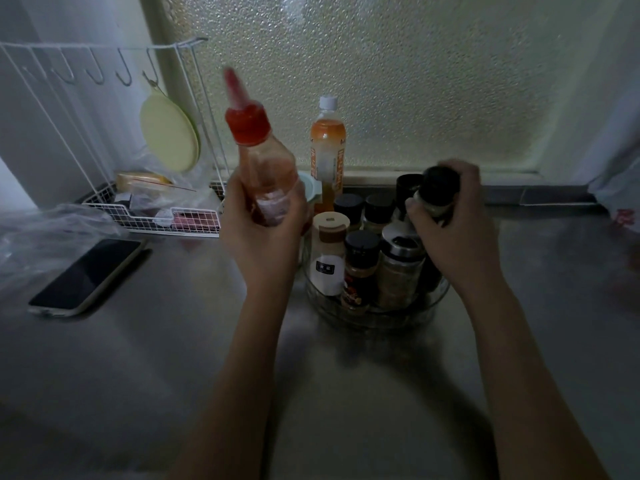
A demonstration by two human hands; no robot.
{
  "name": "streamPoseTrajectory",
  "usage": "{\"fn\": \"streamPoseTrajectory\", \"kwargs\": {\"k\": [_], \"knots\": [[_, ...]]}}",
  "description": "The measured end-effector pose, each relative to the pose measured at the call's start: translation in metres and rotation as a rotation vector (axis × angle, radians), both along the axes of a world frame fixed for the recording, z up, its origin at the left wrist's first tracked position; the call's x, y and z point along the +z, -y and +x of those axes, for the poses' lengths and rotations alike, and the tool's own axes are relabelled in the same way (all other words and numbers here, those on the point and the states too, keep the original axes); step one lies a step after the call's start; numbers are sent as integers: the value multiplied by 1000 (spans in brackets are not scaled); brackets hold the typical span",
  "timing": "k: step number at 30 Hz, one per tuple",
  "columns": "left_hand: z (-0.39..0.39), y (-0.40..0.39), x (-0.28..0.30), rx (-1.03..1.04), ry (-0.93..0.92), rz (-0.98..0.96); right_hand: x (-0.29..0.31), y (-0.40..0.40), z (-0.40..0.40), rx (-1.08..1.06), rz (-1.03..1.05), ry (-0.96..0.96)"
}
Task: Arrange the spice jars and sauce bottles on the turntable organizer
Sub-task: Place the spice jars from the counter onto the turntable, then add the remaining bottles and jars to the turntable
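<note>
With our left hand [266, 230] gripping the tilted sauce bottle [263, 168] beside the turntable [377, 317] and our right hand [453, 216] clasping a jar [437, 192] above it, we risk toppling the crowded jars.

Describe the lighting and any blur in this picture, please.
Head view: dim overall, the light coming through the frosted window; the red-capped sauce bottle in the left hand is motion-blurred at its nozzle; the dark jar in the right hand is soft; wide-angle lens bends the edges.
</note>
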State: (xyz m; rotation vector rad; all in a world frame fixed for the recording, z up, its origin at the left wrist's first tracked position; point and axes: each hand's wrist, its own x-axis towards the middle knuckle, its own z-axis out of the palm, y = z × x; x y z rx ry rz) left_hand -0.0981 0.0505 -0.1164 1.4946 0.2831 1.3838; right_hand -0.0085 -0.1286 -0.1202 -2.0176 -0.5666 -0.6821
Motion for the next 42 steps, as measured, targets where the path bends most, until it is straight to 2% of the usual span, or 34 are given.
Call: {"fn": "streamPoseTrajectory", "kwargs": {"k": [2, 5, 9, 11, 14, 20, 22, 26, 31, 34, 36, 39, 41, 42], "knots": [[-1, 1, 7, -32, 61, -27, -3, -1, 5, 15, -61, -82], [4, 5, 14, -177, 82, -17, -6, -1, 9, 41, -34, -165], [23, 13, 23, -477, -46, 31, -4, -2, 6, -15, -62, -134], [33, 21, 25, -555, -125, 90, -3, -2, 5, -41, -52, -131], [44, 30, 24, -472, -179, 194, -4, -3, 5, -27, -32, -146], [49, 27, 25, -312, -229, 258, -4, -3, 5, -23, -25, -162], [48, 22, 26, -240, -296, 294, -4, -3, 5, -20, -30, -165], [46, 16, 23, -339, -611, 484, -4, -3, 5, -24, -36, -179], [47, 16, 22, -402, -735, 567, -4, -3, 5, -10, -24, -185], [44, 16, 22, -416, -667, 504, -4, -4, 5, -20, -26, -163], [38, 16, 20, -353, -500, 394, -4, -4, 5, -26, -25, -151], [25, -3, 15, -39, -221, 195, -4, -4, 4, -23, 2, -142], [20, -28, 5, 157, -177, 67, -3, -4, 4, -43, 15, -126], [19, -39, 0, 200, -212, 21, -3, -5, 3, -59, 18, -116]]}}
